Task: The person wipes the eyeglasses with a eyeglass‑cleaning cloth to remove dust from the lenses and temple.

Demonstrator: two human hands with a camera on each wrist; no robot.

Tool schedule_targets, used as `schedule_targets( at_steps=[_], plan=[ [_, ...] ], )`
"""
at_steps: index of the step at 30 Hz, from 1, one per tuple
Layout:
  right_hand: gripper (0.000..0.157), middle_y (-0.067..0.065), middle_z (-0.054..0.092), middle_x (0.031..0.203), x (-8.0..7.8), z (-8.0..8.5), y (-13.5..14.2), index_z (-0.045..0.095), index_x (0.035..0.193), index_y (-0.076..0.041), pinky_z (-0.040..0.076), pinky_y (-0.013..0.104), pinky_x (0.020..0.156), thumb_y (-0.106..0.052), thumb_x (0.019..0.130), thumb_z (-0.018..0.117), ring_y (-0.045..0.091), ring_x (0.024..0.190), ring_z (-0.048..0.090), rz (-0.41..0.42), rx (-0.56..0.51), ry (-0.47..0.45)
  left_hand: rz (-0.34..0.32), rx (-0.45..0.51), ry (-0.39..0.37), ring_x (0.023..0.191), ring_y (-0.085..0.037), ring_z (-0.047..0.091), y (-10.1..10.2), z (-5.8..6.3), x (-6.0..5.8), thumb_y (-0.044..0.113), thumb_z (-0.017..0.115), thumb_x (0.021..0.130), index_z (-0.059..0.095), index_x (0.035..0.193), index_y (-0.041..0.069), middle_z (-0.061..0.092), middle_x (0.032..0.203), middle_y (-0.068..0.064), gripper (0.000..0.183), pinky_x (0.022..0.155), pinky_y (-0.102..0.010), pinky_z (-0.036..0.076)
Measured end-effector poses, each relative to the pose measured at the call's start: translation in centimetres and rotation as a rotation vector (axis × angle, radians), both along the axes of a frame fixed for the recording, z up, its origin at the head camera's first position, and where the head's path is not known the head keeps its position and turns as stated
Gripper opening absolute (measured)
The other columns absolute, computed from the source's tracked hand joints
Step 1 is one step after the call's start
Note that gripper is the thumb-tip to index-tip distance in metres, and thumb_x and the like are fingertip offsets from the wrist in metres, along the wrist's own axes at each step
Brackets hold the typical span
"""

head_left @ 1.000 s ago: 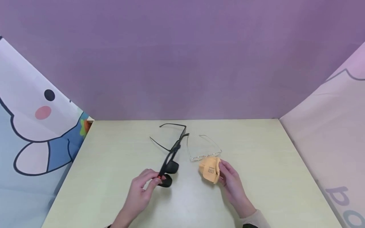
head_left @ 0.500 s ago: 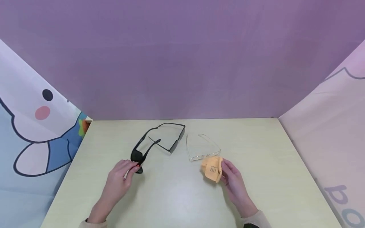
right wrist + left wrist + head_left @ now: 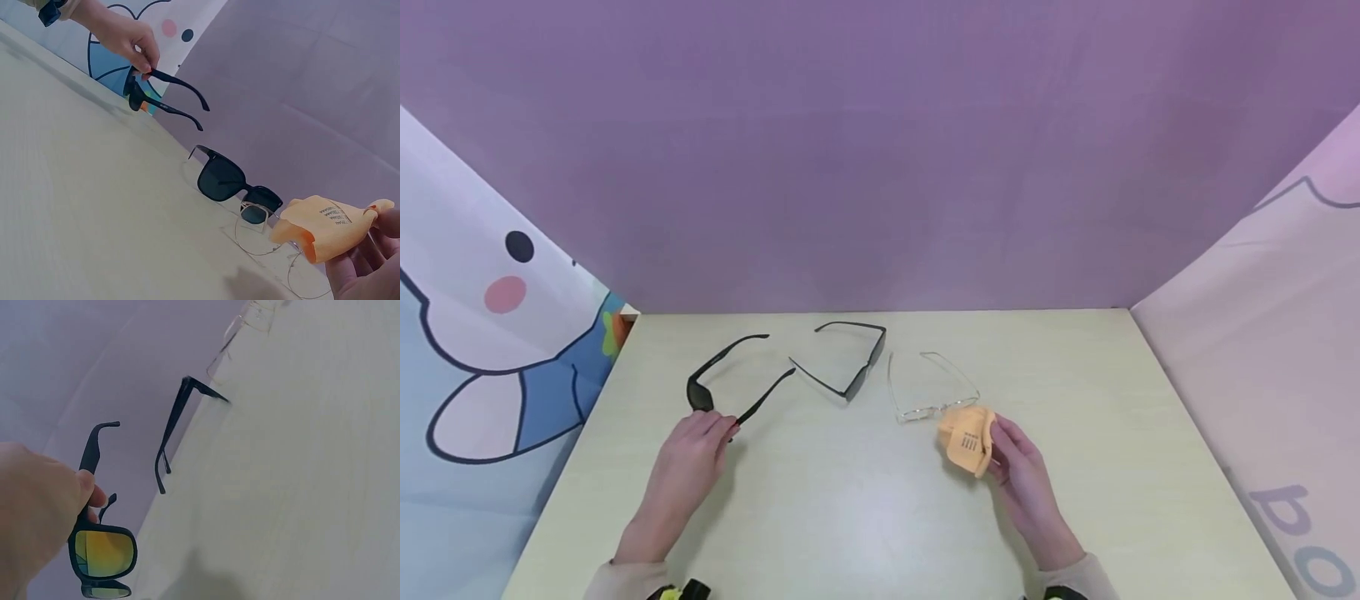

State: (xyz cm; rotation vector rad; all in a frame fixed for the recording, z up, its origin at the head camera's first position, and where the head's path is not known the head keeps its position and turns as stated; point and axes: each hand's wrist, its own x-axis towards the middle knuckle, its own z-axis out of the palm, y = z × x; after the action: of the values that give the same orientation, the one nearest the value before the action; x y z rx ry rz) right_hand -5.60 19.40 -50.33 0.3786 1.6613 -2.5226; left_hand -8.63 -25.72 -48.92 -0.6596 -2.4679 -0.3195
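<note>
The bare left hand (image 3: 687, 461) is pinching with bent fingers (image 3: 98, 497); the bare right hand (image 3: 1026, 487) is gripping, thumb opposing fingers; both beige-sleeved arms (image 3: 625, 578) are slanting inward.

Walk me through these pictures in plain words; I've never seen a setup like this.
No machine here: these are a person's two bare hands working over a pale table. The widest picture comes from a camera worn on the head, looking forward and down. The other two come from cameras on the wrists, one each. On the table lie dark sunglasses and, next to them, thin-rimmed glasses. The left hand holds a second black pair; the right hand holds an orange cloth with dark printing.
</note>
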Motion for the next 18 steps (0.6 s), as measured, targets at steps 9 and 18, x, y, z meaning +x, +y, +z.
schedule_targets(
  at_steps=[9,18],
  plan=[
    [0.015,-0.010,0.071,0.111,0.0,0.0,-0.1,0.066,0.117,-0.027,0.057,0.017,0.079,-0.024,0.109,0.054,0.004,0.100,0.066,-0.021,0.021,-0.045,-0.027,-0.107,0.045,0.073,-0.030,0.058,-0.5,-1.0,-0.7,0.001,0.064,0.097,0.068,0.091,-0.008,0.063,0.078,-0.014,0.011,0.066,-0.043,0.053],
    [0.016,-0.009,0.072,0.111,0.3,-0.1,0.0,0.068,0.116,-0.027,0.057,0.016,0.078,-0.024,0.109,0.054,0.004,0.098,0.067,-0.023,0.018,-0.025,-0.014,-0.194,0.003,0.081,-0.032,0.062,-0.7,-1.7,-0.7,-0.019,0.066,0.070,0.068,0.092,-0.007,0.068,0.085,-0.017,0.025,0.076,-0.044,0.058]
  ],
)
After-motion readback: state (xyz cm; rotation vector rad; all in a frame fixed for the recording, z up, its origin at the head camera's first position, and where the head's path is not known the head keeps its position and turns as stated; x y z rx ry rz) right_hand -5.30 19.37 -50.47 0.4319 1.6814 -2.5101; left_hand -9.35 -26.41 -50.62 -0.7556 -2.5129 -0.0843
